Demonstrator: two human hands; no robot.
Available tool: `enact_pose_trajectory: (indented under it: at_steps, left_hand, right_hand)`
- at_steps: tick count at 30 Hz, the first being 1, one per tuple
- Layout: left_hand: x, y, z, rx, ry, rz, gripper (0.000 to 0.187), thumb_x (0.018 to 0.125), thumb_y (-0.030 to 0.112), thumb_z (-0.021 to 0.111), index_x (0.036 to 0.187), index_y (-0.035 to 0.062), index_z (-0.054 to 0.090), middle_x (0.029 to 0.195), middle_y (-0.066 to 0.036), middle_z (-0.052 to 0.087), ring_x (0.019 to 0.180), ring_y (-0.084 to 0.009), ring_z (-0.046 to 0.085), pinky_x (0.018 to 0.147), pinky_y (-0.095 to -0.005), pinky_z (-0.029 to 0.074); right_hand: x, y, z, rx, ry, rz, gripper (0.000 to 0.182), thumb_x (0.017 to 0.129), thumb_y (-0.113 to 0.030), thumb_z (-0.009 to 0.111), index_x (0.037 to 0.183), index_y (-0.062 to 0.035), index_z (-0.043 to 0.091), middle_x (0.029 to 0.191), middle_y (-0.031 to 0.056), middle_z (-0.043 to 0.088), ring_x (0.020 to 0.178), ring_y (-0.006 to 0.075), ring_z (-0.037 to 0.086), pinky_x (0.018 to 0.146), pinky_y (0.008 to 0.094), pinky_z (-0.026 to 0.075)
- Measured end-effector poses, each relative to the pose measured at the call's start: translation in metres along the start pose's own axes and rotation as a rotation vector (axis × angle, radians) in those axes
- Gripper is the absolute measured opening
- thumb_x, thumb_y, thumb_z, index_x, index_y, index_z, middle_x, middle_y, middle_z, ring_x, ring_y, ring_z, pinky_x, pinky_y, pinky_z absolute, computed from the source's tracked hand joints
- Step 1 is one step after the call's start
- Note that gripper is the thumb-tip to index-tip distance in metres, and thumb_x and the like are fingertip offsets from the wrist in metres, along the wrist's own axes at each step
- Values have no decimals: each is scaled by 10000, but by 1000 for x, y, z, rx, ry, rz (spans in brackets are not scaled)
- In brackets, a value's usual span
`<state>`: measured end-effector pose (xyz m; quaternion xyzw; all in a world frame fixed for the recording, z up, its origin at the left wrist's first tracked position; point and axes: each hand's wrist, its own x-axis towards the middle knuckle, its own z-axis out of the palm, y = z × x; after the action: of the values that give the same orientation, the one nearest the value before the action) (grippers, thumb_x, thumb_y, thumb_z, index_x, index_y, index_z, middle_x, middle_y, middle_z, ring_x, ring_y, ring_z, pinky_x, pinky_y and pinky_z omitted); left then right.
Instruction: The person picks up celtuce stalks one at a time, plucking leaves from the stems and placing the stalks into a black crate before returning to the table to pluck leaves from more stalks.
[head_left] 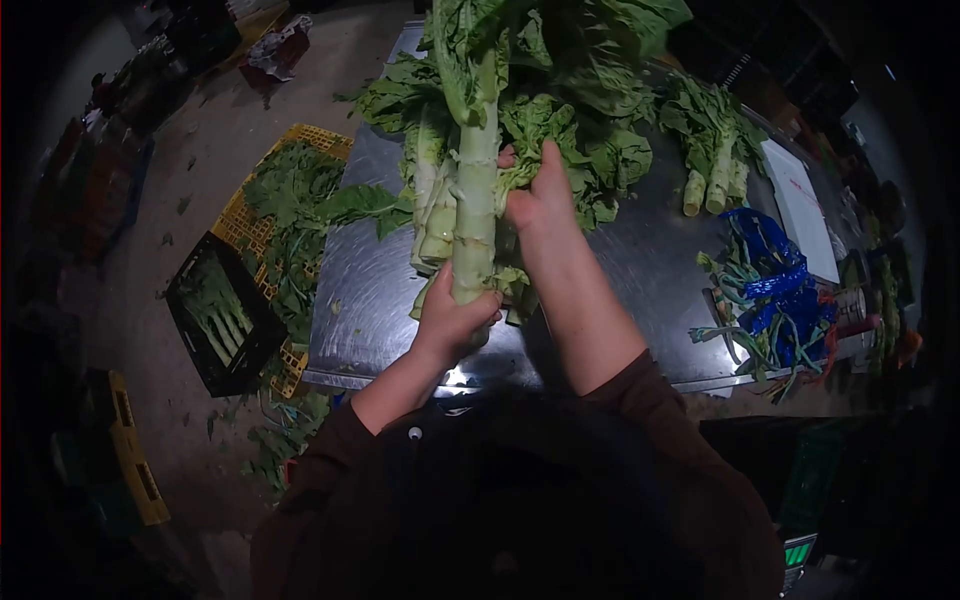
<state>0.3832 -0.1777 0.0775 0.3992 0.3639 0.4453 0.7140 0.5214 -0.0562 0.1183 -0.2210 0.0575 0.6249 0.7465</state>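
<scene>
A thick pale green stalk with leaves at its top point(476, 205) stands out in front of me, over the metal table point(350, 290). My left hand point(455, 315) is wrapped round its lower end. To the right of the stalk, my right hand point(540, 190) is raised beside the curly leaves, thumb up and apart from the fingers, which are partly hidden behind leaves. More leafy stalks point(428, 190) lie on the table just behind and left of the held one. Large leaves point(610, 60) spread at the top.
Another group of stalks point(722, 165) lies at the table's back right, near a white board point(800, 210). Blue ties point(775, 265) heap at the right edge. Left of the table are a yellow crate point(240, 215) with leaves and a black crate point(195, 345) holding stalks.
</scene>
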Motion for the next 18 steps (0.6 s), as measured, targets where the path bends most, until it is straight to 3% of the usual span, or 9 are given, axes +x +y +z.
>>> enact_pose_trajectory:
  at_steps: [2, 3, 5, 7, 10, 12, 16, 18]
  left_hand:
    - [-4, 4, 0, -18, 68, -16, 425, 741, 33, 629, 1133, 38, 465, 843, -49, 574, 636, -138, 570, 588, -272, 494]
    - [-4, 9, -3, -23, 86, -17, 425, 741, 33, 629, 1133, 38, 465, 843, -49, 574, 636, -138, 570, 588, -272, 494]
    - [1, 23, -13, 41, 163, 168, 447, 737, 54, 639, 1152, 25, 475, 881, -51, 583, 679, -121, 569, 607, -259, 484]
    - [4, 39, -40, 104, 215, 196, 406, 741, 70, 643, 1112, 6, 489, 868, -51, 586, 682, -118, 572, 615, -260, 481]
    - [-8, 57, -70, 93, 358, 262, 393, 746, 86, 647, 1100, 4, 497, 851, -47, 584, 666, -117, 567, 603, -261, 477]
    - [-28, 62, -101, 140, 439, 274, 399, 750, 92, 646, 1110, 4, 497, 843, -42, 580, 666, -116, 566, 607, -252, 474]
    - [-99, 74, -154, 258, 707, 272, 417, 746, 103, 655, 1126, 19, 503, 845, -34, 579, 669, -109, 557, 611, -256, 461]
    - [-142, 80, -176, 289, 846, 270, 411, 752, 106, 654, 1127, 19, 508, 849, -31, 581, 677, -111, 558, 625, -254, 463]
  right_hand:
    - [2, 3, -5, 59, -243, 219, 243, 900, -239, 503, 859, -1, 521, 706, 104, 518, 538, 197, 454, 474, 314, 420]
    - [-1, 6, -8, 54, -237, 236, 243, 900, -239, 503, 859, -1, 521, 706, 104, 518, 538, 197, 454, 474, 314, 420]
    - [-21, 12, -15, -85, -241, 462, 242, 888, -233, 515, 844, 5, 509, 699, 112, 508, 521, 172, 436, 446, 280, 380]
    - [-60, 22, -7, -236, -211, 469, 222, 873, -220, 532, 877, -1, 496, 722, 118, 523, 531, 168, 458, 428, 266, 364]
    - [-60, 25, -12, -399, -173, 292, 213, 865, -203, 547, 967, -30, 474, 787, 123, 552, 566, 182, 507, 407, 253, 356]
    - [-60, 24, 1, -553, -125, 71, 206, 871, -204, 543, 948, -21, 489, 766, 114, 561, 552, 179, 503, 411, 256, 367]
    - [-53, 37, 2, -884, -244, -124, 257, 887, -261, 535, 865, -7, 571, 725, 86, 592, 548, 149, 532, 424, 266, 388]
    - [-50, 60, -1, -920, -295, -94, 267, 890, -269, 535, 851, -10, 585, 733, 75, 598, 561, 141, 545, 444, 271, 405]
